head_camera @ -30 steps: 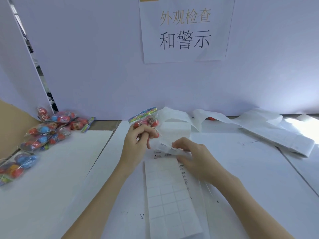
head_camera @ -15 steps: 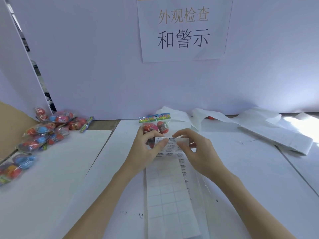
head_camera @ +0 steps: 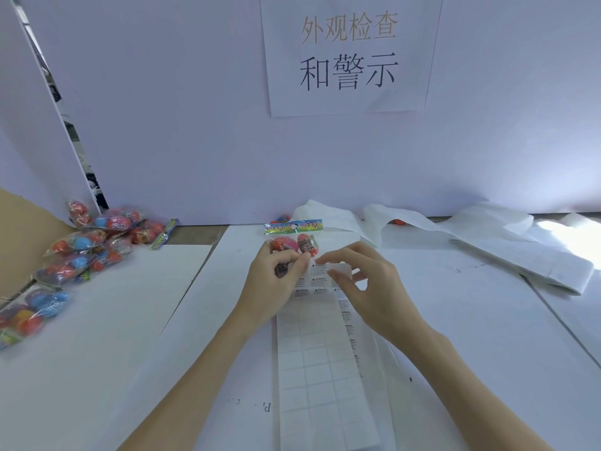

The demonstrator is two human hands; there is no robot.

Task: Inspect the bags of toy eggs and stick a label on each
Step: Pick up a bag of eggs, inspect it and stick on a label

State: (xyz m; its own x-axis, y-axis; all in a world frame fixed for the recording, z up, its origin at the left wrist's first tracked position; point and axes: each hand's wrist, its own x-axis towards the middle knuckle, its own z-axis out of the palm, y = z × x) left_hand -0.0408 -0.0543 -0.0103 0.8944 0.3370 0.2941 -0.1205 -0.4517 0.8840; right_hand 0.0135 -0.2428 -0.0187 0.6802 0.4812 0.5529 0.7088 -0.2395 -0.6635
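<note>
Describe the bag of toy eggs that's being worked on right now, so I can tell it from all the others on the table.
Start at the paper sign on the back wall and drop straight down to the hands. The left hand holds one bag of toy eggs above the label sheet. Unlike the bags piled at the table's left edge, it stands upright, its colourful header card on top.

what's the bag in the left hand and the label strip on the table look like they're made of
Bag of toy eggs: thin clear plastic film, glossy; the coloured eggs show through. Label sheet: matte white paper, probably a backing liner, with a grid of peeled-off squares.
</note>
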